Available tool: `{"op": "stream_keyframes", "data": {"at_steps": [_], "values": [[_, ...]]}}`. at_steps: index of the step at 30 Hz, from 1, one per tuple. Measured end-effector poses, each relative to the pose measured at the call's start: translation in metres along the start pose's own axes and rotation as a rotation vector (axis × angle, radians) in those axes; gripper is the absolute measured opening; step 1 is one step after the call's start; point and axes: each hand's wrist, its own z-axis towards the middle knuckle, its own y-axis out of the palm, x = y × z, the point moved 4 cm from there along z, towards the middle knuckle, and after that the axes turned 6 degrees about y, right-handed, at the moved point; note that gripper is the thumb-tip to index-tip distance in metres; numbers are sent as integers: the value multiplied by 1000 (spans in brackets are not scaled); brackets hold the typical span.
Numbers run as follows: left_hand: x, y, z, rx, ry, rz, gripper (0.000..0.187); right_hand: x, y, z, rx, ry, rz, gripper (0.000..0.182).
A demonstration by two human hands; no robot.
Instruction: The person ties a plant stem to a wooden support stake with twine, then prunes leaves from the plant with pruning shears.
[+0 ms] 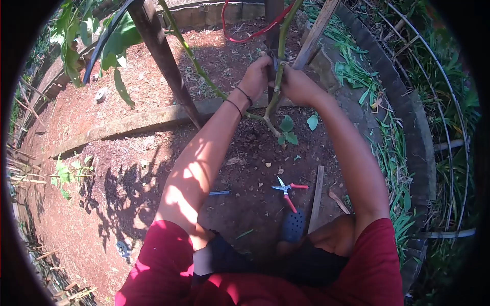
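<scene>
A green plant stem (279,81) rises beside a dark wooden post (274,31), and both my hands are close around them. My left hand (255,77), with dark bands at the wrist, is on the left side, its fingers closed. On the right, my right hand (300,87) is closed too, its fingertips partly hidden by the stem. A small blue-grey strip (275,64) shows between the hands against the stem. What each fingertip pinches is too small to make out. Pruning shears (287,194) with red handles lie spread on the soil below.
A red cord (240,40) hangs from above. Slanting wooden stakes (166,61) stand left and right. A blue strip (219,193) and a flat wooden stick (317,199) lie on the soil. A low concrete edging (117,128) crosses behind; cut leaves (357,76) line the right side.
</scene>
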Motion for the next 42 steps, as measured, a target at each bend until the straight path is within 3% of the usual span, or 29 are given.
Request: {"op": "stream_keyframes", "data": {"at_steps": [3,6,7,11,13,14,15,16,24,26,28,29,32,35,40,42], "values": [[8,-1,-9,133,54,-35,23,-13,5,-5,-66,-15,60,38],[21,15,-26,213,131,-54,22,-14,12,-7,-81,-56,45,34],[16,2,-21,149,107,-107,29,-10,15,-5,-49,-88,99,37],[9,9,-21,204,87,-101,26,-5,18,-13,25,-91,161,40],[6,14,-23,380,291,232,21,0,10,-17,1,-65,169,39],[-2,16,-14,382,287,234,21,3,7,-20,-29,-43,177,38],[-12,16,-1,386,250,63,13,5,3,-24,-34,-44,180,38],[-21,15,7,390,216,-107,18,6,-2,-27,-7,-21,215,37],[-16,30,12,312,269,22,23,16,3,-34,160,94,307,26],[-4,36,1,377,268,-20,22,11,11,-29,280,16,431,21],[9,41,-8,502,270,-110,19,4,16,-28,297,172,540,16],[15,41,-11,490,286,-146,17,-6,14,-31,331,133,534,14],[16,52,-14,597,320,-200,15,11,21,-19,223,123,648,19],[-4,32,-8,425,358,-66,12,24,20,-18,174,165,609,23],[12,38,-13,418,220,-156,9,-2,9,-38,282,173,338,27],[11,38,-12,401,167,-176,17,-3,7,-40,296,176,266,30]]}}
